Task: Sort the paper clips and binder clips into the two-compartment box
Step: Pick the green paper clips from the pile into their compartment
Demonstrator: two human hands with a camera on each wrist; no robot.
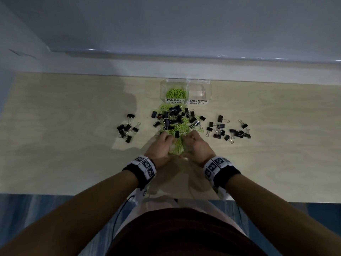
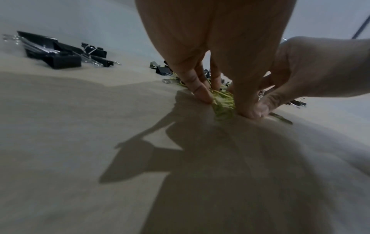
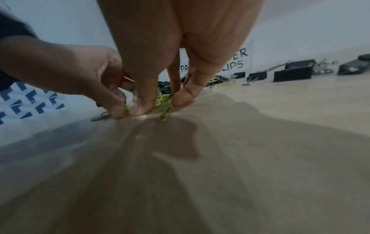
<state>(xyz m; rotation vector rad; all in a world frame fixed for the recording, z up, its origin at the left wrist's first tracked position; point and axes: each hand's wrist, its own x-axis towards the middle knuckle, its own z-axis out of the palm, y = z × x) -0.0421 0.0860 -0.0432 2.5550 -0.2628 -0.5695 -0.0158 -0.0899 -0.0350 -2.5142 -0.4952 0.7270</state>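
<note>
Paper clips (image 1: 177, 145), bright green and thin, lie in a loose heap on the wooden table (image 1: 73, 145), mixed with black binder clips (image 1: 171, 117) in the middle. Going left to right: a small cluster of binder clips (image 1: 127, 129) sits apart on the left, then the mixed pile, then a second scatter of binder clips (image 1: 230, 132) well off to the right. Behind the pile stands the clear two-compartment box (image 1: 185, 89); its left half, labelled for paper clips, already holds some green ones, while the right half looks bare.

The left hand (image 1: 162, 150) and the right hand (image 1: 197, 148) meet at the near edge of the heap, fingers curled down and pinching in on a bunch of green clips between them (both wrist views show fingertips pressed to the table with clips caught under and between them).

These clips are probably light, springy wire and likely slick on the smooth board, so a bunch would slip or snag and trail its neighbours. Raking them together and pinching from both sides seems best. Binder clips are stiffer and chunkier, best taken by the body or the wire handles.
</note>
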